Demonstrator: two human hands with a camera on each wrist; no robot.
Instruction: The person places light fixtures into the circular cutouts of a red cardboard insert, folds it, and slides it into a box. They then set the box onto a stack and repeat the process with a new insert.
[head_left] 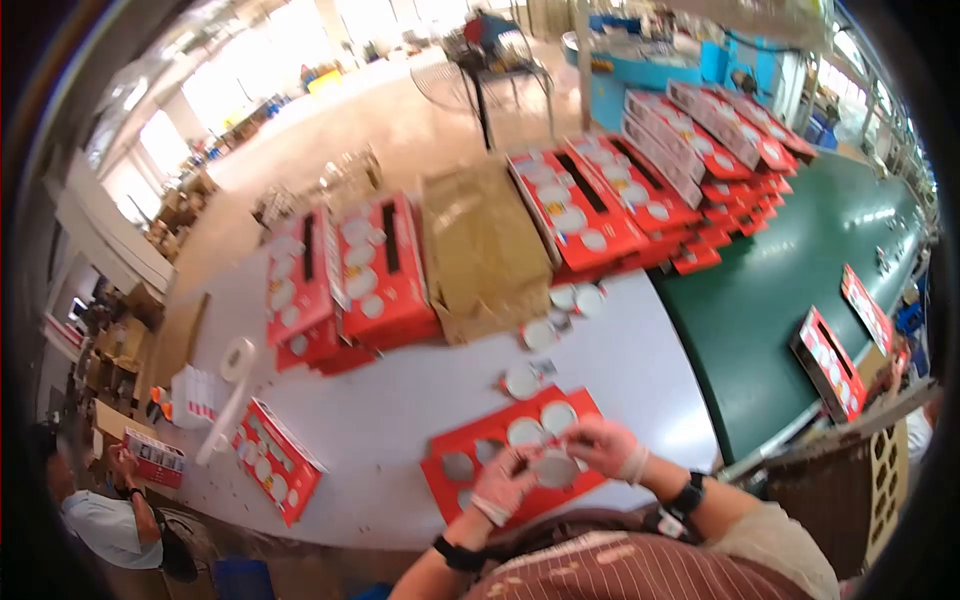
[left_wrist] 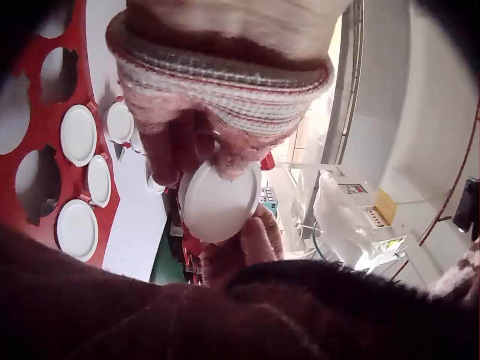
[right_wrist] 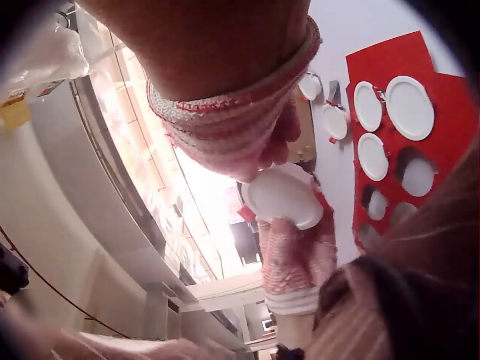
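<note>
Both hands hold 1 white disc over the red card: the left hand and right hand each pinch its rim, with several fingertips hidden behind it. Small red parts show at the disc's rim, partly covered by fingers and too unclear to name. The apron cuts off part of the card in both wrist views, and the hands cover some of its holes in the head view. 3 more white discs lie on the card in the right wrist view.

Left of the card, pale tabletop gives side room as far as a red box. Behind, loose discs and box stacks narrow the space. At right, the table's edge meets a green surface.
</note>
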